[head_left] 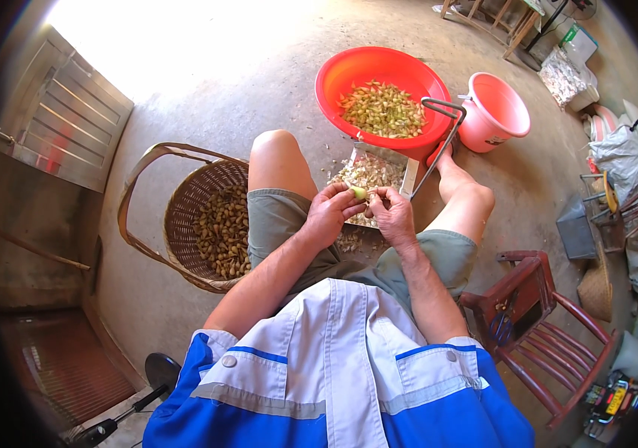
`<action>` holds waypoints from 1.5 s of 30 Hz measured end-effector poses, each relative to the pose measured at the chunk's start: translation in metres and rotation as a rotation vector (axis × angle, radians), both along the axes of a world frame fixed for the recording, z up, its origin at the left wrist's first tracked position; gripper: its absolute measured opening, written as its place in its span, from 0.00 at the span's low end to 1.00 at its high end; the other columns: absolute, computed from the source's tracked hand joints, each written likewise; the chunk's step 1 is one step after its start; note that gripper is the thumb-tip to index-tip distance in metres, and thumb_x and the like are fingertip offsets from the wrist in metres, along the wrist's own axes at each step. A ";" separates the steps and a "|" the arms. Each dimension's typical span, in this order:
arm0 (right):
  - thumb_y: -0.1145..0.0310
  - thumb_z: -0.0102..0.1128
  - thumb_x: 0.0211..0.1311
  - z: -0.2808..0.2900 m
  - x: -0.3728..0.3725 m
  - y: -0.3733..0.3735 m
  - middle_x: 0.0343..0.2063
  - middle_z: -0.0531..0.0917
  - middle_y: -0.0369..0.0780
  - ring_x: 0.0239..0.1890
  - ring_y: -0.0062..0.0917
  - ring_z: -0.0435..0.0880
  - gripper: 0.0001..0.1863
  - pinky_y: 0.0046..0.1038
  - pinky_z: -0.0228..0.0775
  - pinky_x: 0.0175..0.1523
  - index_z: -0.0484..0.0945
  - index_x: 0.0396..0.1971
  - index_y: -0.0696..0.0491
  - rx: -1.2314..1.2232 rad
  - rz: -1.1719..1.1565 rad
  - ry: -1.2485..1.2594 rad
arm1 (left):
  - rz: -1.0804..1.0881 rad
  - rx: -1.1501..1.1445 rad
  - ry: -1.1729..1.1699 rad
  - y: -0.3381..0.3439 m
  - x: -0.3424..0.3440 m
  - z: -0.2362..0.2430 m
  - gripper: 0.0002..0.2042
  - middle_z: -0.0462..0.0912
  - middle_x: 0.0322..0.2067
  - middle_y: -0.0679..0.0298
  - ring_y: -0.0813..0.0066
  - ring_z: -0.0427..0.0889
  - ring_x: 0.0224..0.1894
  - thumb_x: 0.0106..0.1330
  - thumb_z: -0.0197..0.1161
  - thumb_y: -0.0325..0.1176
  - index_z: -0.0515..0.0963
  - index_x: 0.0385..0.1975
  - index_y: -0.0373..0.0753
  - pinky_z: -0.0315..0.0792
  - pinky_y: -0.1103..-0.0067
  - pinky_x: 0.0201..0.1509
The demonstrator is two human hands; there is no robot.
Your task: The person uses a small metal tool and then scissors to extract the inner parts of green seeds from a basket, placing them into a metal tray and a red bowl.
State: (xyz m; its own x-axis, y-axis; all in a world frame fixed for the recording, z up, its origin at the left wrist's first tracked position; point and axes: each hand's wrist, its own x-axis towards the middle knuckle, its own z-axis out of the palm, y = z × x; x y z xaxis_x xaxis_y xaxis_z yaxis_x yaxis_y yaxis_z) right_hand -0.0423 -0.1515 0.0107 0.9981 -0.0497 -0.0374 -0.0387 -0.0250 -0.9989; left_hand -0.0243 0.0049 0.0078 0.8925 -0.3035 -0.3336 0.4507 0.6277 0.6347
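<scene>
Between my knees my left hand (330, 211) pinches a small pale green bulb-like piece (359, 193), its kind not clear. My right hand (393, 214) is closed at the near side of that piece, fingertips together, with a pale scrap at them. Just beyond and below both hands lies a shallow metal dustpan (411, 179) heaped with whitish peelings (371, 173). On my left stands a wicker basket (182, 224) of brown, unpeeled-looking pieces (222, 228). Beyond the dustpan a red basin (326, 89) holds many yellow-green pieces (382, 110).
A pink bucket (494, 112) stands right of the basin. The dustpan's bent handle (446, 142) rises by my right leg. A dark red wooden chair (550, 321) is at the right, with sacks (617, 149) along the wall. A panelled door (72, 112) is at the far left.
</scene>
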 end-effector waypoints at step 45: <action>0.66 0.62 0.60 0.016 0.040 -0.026 0.23 0.79 0.34 0.26 0.14 0.73 0.10 0.21 0.68 0.31 0.78 0.30 0.59 -0.289 0.397 0.109 | -0.019 0.677 -0.304 -0.018 -0.021 -0.008 0.12 0.79 0.34 0.68 0.84 0.77 0.35 0.60 0.64 0.26 0.73 0.42 0.34 0.73 0.84 0.41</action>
State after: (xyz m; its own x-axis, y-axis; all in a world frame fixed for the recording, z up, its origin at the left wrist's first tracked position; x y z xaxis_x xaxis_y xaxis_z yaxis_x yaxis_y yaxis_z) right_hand -0.0019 -0.1772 0.0270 0.9333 0.3089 -0.1829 -0.0735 -0.3343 -0.9396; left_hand -0.0452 -0.0128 -0.0006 0.9720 -0.1349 -0.1925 0.2005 0.0484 0.9785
